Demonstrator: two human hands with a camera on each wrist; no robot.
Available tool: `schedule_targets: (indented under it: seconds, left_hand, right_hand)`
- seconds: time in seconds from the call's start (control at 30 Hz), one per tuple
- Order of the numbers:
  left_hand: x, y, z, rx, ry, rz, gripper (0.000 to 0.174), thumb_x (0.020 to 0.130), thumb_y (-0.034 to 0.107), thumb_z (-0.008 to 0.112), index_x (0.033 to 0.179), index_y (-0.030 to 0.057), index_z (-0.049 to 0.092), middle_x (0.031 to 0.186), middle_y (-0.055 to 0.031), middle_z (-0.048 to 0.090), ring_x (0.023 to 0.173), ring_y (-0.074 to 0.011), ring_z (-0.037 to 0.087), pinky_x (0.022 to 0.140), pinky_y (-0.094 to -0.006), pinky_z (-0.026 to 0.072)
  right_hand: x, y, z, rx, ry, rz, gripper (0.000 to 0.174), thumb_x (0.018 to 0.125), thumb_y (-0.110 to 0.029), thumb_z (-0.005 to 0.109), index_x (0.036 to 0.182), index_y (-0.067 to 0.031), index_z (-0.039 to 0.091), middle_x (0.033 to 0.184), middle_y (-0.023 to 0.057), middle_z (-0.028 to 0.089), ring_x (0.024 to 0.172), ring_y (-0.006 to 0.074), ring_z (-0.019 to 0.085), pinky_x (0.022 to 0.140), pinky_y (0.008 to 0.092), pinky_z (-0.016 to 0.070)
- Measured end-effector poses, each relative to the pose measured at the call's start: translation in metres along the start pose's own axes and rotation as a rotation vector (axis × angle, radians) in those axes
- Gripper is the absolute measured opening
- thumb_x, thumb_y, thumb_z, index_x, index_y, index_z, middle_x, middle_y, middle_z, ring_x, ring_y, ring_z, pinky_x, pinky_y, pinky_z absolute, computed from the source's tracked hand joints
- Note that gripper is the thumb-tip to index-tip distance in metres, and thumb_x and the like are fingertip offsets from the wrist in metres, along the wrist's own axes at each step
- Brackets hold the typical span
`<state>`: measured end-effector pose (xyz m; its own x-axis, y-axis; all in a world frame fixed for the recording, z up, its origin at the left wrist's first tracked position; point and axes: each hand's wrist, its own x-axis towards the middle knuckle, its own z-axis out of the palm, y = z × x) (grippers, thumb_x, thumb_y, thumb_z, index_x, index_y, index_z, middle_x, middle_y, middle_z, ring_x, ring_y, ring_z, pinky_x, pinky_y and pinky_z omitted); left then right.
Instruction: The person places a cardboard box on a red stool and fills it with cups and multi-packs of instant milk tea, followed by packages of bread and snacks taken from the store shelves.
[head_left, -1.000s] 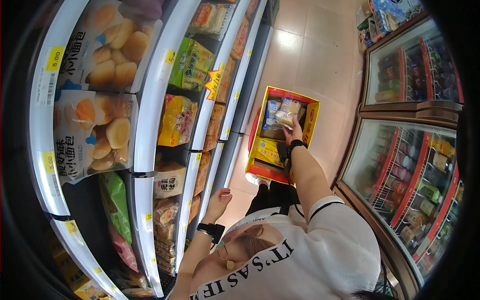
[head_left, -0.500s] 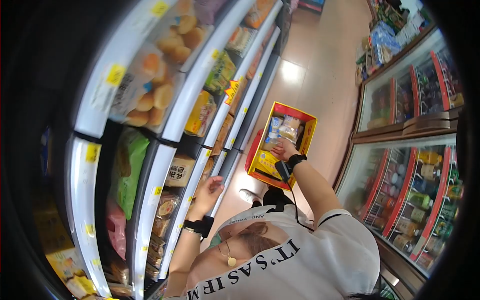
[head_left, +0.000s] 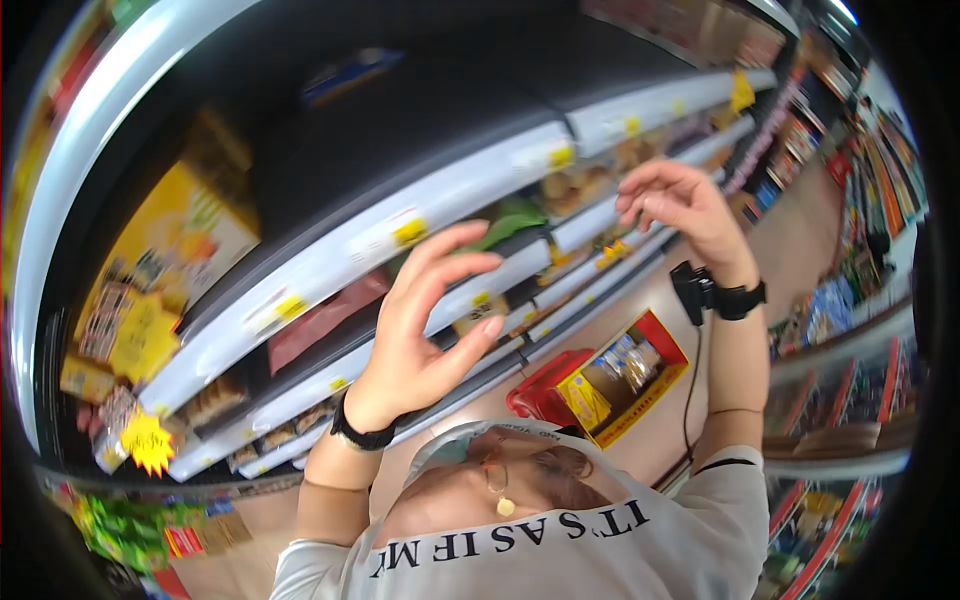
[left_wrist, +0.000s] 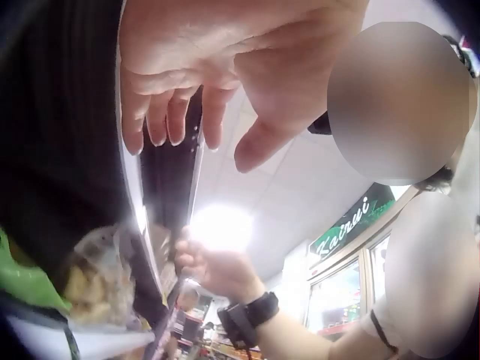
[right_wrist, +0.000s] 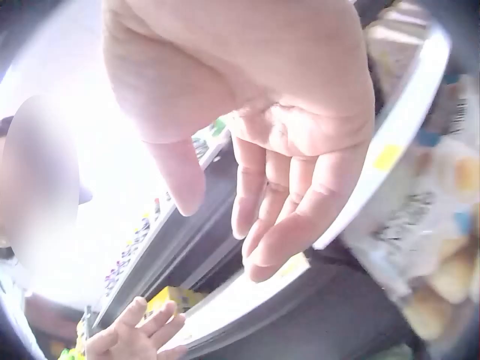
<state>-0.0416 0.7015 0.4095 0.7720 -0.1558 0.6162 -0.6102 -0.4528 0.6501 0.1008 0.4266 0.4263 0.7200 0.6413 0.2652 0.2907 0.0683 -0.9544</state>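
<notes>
My left hand [head_left: 405,325] is raised in front of the shelf rails, fingers spread and thumb apart, holding nothing. Higher up and to the right, my right hand [head_left: 690,212] hangs with loosely bent fingers and an empty palm. Behind the left hand lie a green bag [head_left: 512,226] and a pink bag [head_left: 325,322] on a shelf. Bags of small bread rolls [right_wrist: 442,300] stand beside the right hand in the right wrist view. Below on the floor is a yellow-and-red box [head_left: 668,372] containing wrapped packs [head_left: 628,362] and a yellow pack [head_left: 582,400].
White shelf rails [head_left: 350,252] with yellow price tags run across in front of me. A yellow carton [head_left: 170,245] sits on the upper shelf at left. Glass-door fridges [head_left: 820,520] line the right side. A red container [head_left: 535,390] adjoins the floor box.
My right hand has left the packs in the floor box and risen to shelf height. The left hand has also come up, its fingers spreading. The head view has turned toward the shelves.
</notes>
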Motion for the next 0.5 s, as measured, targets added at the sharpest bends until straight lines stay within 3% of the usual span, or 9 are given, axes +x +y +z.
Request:
schedule_targets:
  seconds: [0.1, 0.17, 0.23, 0.3, 0.37, 0.47, 0.5]
  left_hand:
    - [-0.003, 0.009, -0.028, 0.056, 0.17, -0.012, 0.04, 0.072, 0.013, 0.068, 0.109, 0.0046, 0.056, 0.126, -0.0185, 0.046, 0.117, -0.0329, 0.045, 0.096, -0.0396, 0.0356]
    - [-0.006, 0.005, -0.037, -0.007, 0.256, 0.006, 0.04, 0.073, 0.013, 0.067, 0.11, 0.0046, 0.055, 0.13, -0.018, 0.042, 0.113, -0.0284, 0.049, 0.087, -0.0343, 0.0431]
    - [-0.013, 0.01, -0.053, 0.067, 0.157, -0.045, 0.044, 0.076, 0.008, 0.065, 0.116, 0.003, 0.049, 0.136, -0.0142, 0.033, 0.118, -0.0201, 0.044, 0.093, -0.032, 0.0422]
    - [-0.014, 0.014, -0.062, 0.095, 0.157, -0.05, 0.043, 0.076, 0.007, 0.065, 0.116, 0.0037, 0.05, 0.135, -0.0142, 0.034, 0.118, -0.0201, 0.044, 0.092, -0.0318, 0.0433]
    - [-0.014, 0.015, -0.067, 0.122, 0.158, -0.057, 0.043, 0.076, 0.006, 0.065, 0.116, 0.0045, 0.05, 0.135, -0.0142, 0.034, 0.118, -0.02, 0.045, 0.091, -0.0315, 0.0444]
    - [-0.013, 0.009, -0.073, 0.037, 0.138, -0.067, 0.042, 0.076, 0.006, 0.066, 0.116, 0.0051, 0.051, 0.135, -0.0141, 0.035, 0.114, -0.0198, 0.048, 0.084, -0.0289, 0.0492]
    - [-0.014, 0.009, -0.074, 0.015, 0.119, -0.086, 0.042, 0.076, 0.007, 0.066, 0.116, 0.0051, 0.051, 0.134, -0.0139, 0.035, 0.114, -0.019, 0.048, 0.086, -0.0287, 0.0483]
  right_hand:
    - [0.051, -0.049, 0.041, -0.251, -0.124, -0.161, 0.024, 0.083, -0.014, 0.059, 0.103, -0.0008, 0.058, 0.092, 0.0066, 0.061, 0.084, 0.0124, 0.06, 0.073, 0.0238, 0.048]
    - [0.087, -0.075, 0.071, -0.575, -0.17, -0.241, 0.027, 0.081, -0.017, 0.063, 0.101, 0.0005, 0.059, 0.094, 0.0053, 0.061, 0.086, 0.0116, 0.059, 0.074, 0.0236, 0.0465]
    - [0.123, -0.078, 0.094, -0.769, -0.16, -0.388, 0.033, 0.078, -0.023, 0.067, 0.098, 0.0018, 0.059, 0.086, 0.0103, 0.062, 0.078, 0.0179, 0.059, 0.069, 0.0286, 0.0471]
    - [0.168, -0.069, 0.106, -0.977, -0.159, -0.493, 0.043, 0.076, -0.029, 0.068, 0.105, 0.0005, 0.057, 0.095, 0.0148, 0.061, 0.084, 0.025, 0.059, 0.074, 0.032, 0.0466]
    - [0.208, -0.068, 0.118, -1.153, -0.191, -0.377, 0.055, 0.075, -0.037, 0.067, 0.116, -0.004, 0.052, 0.106, 0.0169, 0.058, 0.096, 0.0291, 0.057, 0.082, 0.0337, 0.0439]
    - [0.26, -0.068, 0.128, -1.214, -0.311, -0.349, 0.05, 0.078, -0.032, 0.067, 0.113, -0.0006, 0.052, 0.101, 0.0159, 0.059, 0.099, 0.0282, 0.056, 0.082, 0.0365, 0.0443]
    - [0.272, -0.068, 0.13, -1.398, -0.297, -0.352, 0.045, 0.08, -0.031, 0.066, 0.109, 0.0004, 0.053, 0.1, 0.0156, 0.06, 0.096, 0.0259, 0.057, 0.08, 0.0348, 0.0451]
